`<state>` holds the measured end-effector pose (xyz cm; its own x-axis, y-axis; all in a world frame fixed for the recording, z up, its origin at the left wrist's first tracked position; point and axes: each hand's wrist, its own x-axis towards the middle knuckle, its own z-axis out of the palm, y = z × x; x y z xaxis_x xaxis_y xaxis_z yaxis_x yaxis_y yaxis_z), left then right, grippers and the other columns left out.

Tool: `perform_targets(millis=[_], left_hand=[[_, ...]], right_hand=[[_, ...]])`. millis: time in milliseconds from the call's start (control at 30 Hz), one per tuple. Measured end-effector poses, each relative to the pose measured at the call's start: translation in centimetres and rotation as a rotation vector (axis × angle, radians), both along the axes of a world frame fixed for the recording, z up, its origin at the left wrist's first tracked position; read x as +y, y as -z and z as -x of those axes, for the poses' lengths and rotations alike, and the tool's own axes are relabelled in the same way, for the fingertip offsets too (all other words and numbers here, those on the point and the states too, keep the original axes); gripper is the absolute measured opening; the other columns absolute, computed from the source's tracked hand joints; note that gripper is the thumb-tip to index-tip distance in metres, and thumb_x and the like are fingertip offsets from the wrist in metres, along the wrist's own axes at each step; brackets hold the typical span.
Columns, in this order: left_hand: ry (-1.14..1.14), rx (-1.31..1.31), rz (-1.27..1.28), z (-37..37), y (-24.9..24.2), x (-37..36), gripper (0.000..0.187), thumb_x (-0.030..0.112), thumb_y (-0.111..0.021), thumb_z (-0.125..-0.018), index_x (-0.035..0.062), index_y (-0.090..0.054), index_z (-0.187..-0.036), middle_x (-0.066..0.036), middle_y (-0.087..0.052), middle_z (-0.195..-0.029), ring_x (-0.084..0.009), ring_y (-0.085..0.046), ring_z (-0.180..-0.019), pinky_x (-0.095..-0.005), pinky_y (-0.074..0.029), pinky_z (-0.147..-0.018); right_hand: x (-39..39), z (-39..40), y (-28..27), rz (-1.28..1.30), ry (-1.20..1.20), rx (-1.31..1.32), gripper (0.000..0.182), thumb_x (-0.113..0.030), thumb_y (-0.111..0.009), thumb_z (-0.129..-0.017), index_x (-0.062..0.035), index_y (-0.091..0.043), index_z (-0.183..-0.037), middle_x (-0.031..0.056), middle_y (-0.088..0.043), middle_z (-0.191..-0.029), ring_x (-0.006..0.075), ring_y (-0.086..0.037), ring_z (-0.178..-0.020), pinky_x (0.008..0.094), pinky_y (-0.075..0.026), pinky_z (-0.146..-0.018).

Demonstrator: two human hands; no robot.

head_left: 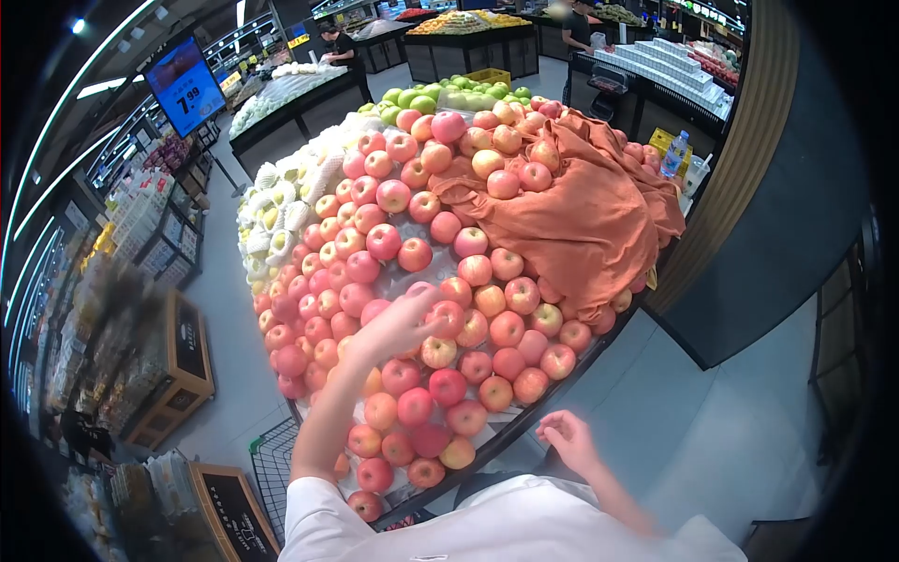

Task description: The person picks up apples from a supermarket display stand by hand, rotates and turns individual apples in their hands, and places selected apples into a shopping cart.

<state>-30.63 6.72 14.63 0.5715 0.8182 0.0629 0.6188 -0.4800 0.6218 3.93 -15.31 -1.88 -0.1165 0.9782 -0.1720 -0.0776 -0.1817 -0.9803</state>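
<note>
My left hand (405,321) reaches over the middle of a large heap of red apples (415,406), its fingers apart near an apple (445,318); nothing shows in its grasp. Low at the right, beside the front edge of the display, my right hand (569,438) hangs with its fingers curled and a little apart, and I see nothing in it. An orange cloth (581,206) lies crumpled over the right part of the heap, with a few apples on top. Between the apples, a patch of grey liner (412,267) shows.
Pears in white foam nets (281,206) lie at the left, green apples (421,98) at the back. A bottle (674,155) stands at the right edge. A wire cart (272,468) is at the lower left. Two people (342,51) work at far stands.
</note>
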Motion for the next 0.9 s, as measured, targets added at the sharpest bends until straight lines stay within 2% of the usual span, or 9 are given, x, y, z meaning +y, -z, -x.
perform_targets(millis=[67, 133, 200, 400, 500, 600, 633, 800, 900], left_hand=[[0.101, 0.046, 0.041, -1.6, 1.3, -2.6, 0.042, 0.024, -0.072, -0.099, 0.0019, -0.057, -0.132, -0.023, -0.064, -0.127, -0.0367, -0.067, -0.115, -0.0447, -0.055, -0.097], [0.015, 0.006, -0.069, -3.2, 6.5, -3.8, 0.044, 0.023, -0.072, -0.097, -0.0001, -0.056, -0.131, -0.025, -0.063, -0.130, -0.0437, -0.063, -0.121, -0.0496, -0.051, -0.104], [-0.060, 0.048, -0.214, -5.2, 8.5, -5.9, 0.046, 0.023, -0.073, -0.094, 0.0001, -0.057, -0.130, -0.025, -0.061, -0.132, -0.0458, -0.062, -0.119, -0.0512, -0.053, -0.100], [-0.202, -0.073, -0.055, -10.2, 11.7, -9.4, 0.054, 0.027, -0.071, -0.100, -0.0004, -0.052, -0.142, -0.027, -0.061, -0.134, -0.0442, -0.061, -0.125, -0.0479, -0.051, -0.107], [-0.363, -0.090, 0.140, -12.7, 12.6, -10.2, 0.046, 0.026, -0.069, -0.099, -0.0001, -0.057, -0.135, -0.027, -0.061, -0.133, -0.0457, -0.059, -0.124, -0.0491, -0.049, -0.106], [-0.503, -0.087, -0.009, -14.2, 14.9, -10.6, 0.038, 0.022, -0.069, -0.099, 0.0001, -0.062, -0.128, -0.025, -0.065, -0.124, -0.0430, -0.062, -0.118, -0.0483, -0.051, -0.103], [-0.583, -0.158, -0.040, -14.6, 15.9, -10.5, 0.026, 0.017, -0.069, -0.097, 0.0014, -0.068, -0.118, -0.021, -0.068, -0.114, -0.0400, -0.065, -0.110, -0.0478, -0.052, -0.097], [-0.884, -0.224, -0.071, -17.2, 17.4, -9.4, 0.014, 0.008, -0.066, -0.096, 0.0036, -0.071, -0.108, -0.018, -0.069, -0.104, -0.0402, -0.065, -0.102, -0.0465, -0.053, -0.091], [-0.890, -0.182, -0.117, -17.5, 17.9, -9.6, 0.012, 0.005, -0.066, -0.096, 0.0011, -0.071, -0.107, -0.019, -0.069, -0.102, -0.0374, -0.068, -0.096, -0.0430, -0.055, -0.085]], right_hand=[[1.7, 0.3, -1.1, 0.011, -0.022, -0.032, 0.012, -0.003, -0.063, -0.105, 0.0014, -0.067, -0.116, 0.0087, -0.075, -0.105, 0.0144, -0.074, -0.100, 0.0298, -0.061, -0.090], [3.6, 0.5, -1.0, -0.083, -0.048, -0.068, 0.013, -0.006, -0.065, -0.104, 0.0004, -0.068, -0.115, 0.0079, -0.077, -0.103, 0.0143, -0.075, -0.097, 0.0301, -0.061, -0.088], [6.0, 0.3, -2.0, -0.152, -0.104, -0.167, 0.014, -0.007, -0.066, -0.103, -0.0005, -0.069, -0.115, 0.0077, -0.078, -0.102, 0.0144, -0.076, -0.096, 0.0304, -0.061, -0.087], [13.3, -1.3, -4.2, -0.319, -0.238, -0.194, 0.014, -0.009, -0.066, -0.103, -0.0006, -0.069, -0.114, 0.0081, -0.076, -0.108, 0.0153, -0.075, -0.101, 0.0313, -0.060, -0.089], [16.3, -2.7, -6.2, -0.299, -0.335, -0.204, 0.016, -0.008, -0.065, -0.102, -0.0014, -0.070, -0.116, 0.0073, -0.076, -0.110, 0.0160, -0.074, -0.104, 0.0311, -0.058, -0.091], [17.7, -3.9, -5.5, -0.349, -0.387, -0.170, 0.015, -0.008, -0.065, -0.102, -0.0015, -0.070, -0.115, 0.0078, -0.076, -0.110, 0.0163, -0.073, -0.102, 0.0314, -0.059, -0.088], [17.9, -4.2, -5.4, -0.348, -0.379, -0.175, 0.015, -0.009, -0.066, -0.101, -0.0018, -0.071, -0.113, 0.0080, -0.076, -0.107, 0.0169, -0.073, -0.100, 0.0318, -0.059, -0.086], [19.1, -5.7, -0.9, -0.324, -0.436, -0.251, 0.016, -0.013, -0.069, -0.099, -0.0035, -0.072, -0.111, 0.0081, -0.076, -0.101, 0.0169, -0.073, -0.093, 0.0328, -0.058, -0.081], [19.6, -6.6, -1.3, -0.286, -0.499, -0.198, 0.013, -0.010, -0.069, -0.098, -0.0013, -0.071, -0.109, 0.0096, -0.076, -0.095, 0.0156, -0.072, -0.083, 0.0311, -0.056, -0.074]])
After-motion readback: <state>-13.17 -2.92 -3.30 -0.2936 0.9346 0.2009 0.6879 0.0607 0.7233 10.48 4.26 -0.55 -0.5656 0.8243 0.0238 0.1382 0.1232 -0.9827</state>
